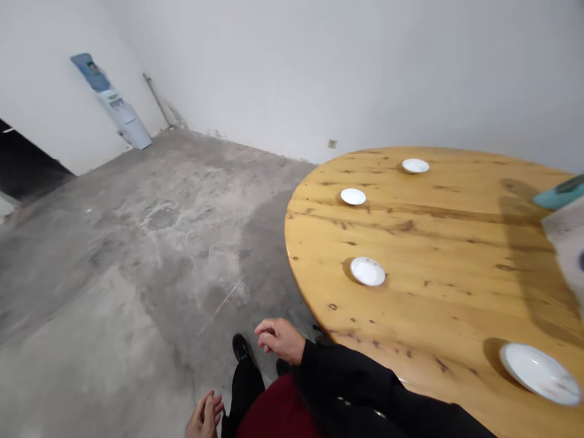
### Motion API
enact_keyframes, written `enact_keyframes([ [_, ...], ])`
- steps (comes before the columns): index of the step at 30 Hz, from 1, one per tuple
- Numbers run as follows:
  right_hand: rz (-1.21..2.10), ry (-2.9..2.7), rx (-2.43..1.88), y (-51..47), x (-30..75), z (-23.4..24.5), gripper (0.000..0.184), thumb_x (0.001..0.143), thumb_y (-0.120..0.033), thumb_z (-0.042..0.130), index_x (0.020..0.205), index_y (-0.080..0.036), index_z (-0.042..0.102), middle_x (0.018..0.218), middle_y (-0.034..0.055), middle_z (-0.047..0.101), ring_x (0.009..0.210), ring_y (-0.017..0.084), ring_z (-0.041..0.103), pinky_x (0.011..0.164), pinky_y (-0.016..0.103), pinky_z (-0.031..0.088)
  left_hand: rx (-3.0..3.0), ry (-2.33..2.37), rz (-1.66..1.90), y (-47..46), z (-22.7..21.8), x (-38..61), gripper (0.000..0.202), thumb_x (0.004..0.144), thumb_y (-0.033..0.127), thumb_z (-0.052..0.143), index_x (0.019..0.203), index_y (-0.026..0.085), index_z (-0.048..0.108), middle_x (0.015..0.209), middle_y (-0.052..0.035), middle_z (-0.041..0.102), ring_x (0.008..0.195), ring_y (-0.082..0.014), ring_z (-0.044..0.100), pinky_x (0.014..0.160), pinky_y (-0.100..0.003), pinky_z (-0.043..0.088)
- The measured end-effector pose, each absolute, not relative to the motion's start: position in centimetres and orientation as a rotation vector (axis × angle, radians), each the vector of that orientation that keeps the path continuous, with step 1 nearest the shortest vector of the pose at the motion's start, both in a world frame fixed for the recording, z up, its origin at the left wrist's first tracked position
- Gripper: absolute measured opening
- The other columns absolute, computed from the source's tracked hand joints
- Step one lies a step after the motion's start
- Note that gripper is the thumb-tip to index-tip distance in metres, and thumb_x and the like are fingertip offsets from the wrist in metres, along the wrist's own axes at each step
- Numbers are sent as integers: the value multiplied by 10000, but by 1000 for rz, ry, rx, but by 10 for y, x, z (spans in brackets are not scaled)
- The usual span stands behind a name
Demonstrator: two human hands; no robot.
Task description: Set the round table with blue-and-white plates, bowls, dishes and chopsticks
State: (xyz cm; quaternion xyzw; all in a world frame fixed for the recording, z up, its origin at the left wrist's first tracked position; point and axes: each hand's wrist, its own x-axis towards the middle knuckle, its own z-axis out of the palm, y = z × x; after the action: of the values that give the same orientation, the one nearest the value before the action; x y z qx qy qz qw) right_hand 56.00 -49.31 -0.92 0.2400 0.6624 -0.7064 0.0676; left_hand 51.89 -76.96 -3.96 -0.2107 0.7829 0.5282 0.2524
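Note:
My right hand [280, 340], in a black sleeve [356, 380], hangs over the floor beside the near left edge of the wooden table [447, 292]. Its fingers are loosely bent and apart, and I see nothing in them. Lower down, at the bottom edge of the view, my left hand [205, 417] is partly cut off; its fingers are slack, with nothing visible in them. Neither hand touches the table. Nearest to my right hand is a small white dish [367, 271] on the tabletop. A larger-looking white dish [541, 373] sits at the lower right.
Two more white dishes [353, 196] [415, 165] lie farther along the table. A teal object [559, 193] and a pale printed item [566, 234] are cut off at the right edge. Beyond the grey concrete floor [182, 231], a water dispenser [121, 112] stands by the wall.

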Motion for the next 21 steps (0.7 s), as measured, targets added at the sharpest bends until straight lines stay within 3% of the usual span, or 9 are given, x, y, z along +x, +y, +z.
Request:
enact_keyframes([
  [5, -2095, 2054, 826, -483, 515, -16, 243, 765, -158, 531, 922, -150, 716, 701, 10, 682, 584, 117, 619, 587, 213, 449, -273, 2117, 1357, -714, -45, 395, 640, 493, 634, 712, 910, 153, 645, 862, -142, 756, 907, -329, 731, 871, -440, 579],
  [8, -2103, 2210, 603, -475, 475, -2, 210, 786, -285, 637, 927, -182, 754, 786, 17, 705, 719, 139, 642, 680, 225, 459, -64, 2114, 1278, -677, -43, 316, 677, 505, 667, 681, 933, 144, 644, 890, -155, 754, 922, -330, 729, 884, -444, 571],
  [12, -2150, 2237, 329, -464, 413, 19, 348, 769, -469, 728, 1011, -221, 768, 939, 18, 703, 842, 144, 636, 753, 210, 458, 254, 2127, 1185, -633, -40, 216, 690, 565, 675, 620, 992, 134, 646, 964, -174, 748, 957, -335, 719, 930, -468, 544],
  [21, -2120, 2347, 485, -415, 333, 6, 382, 765, -550, 751, 931, -207, 771, 856, 10, 682, 869, 125, 621, 802, 178, 445, 634, 1959, 1023, -491, -41, 100, 642, 617, 656, 589, 990, 136, 648, 968, -175, 750, 962, -326, 722, 883, -441, 566],
])
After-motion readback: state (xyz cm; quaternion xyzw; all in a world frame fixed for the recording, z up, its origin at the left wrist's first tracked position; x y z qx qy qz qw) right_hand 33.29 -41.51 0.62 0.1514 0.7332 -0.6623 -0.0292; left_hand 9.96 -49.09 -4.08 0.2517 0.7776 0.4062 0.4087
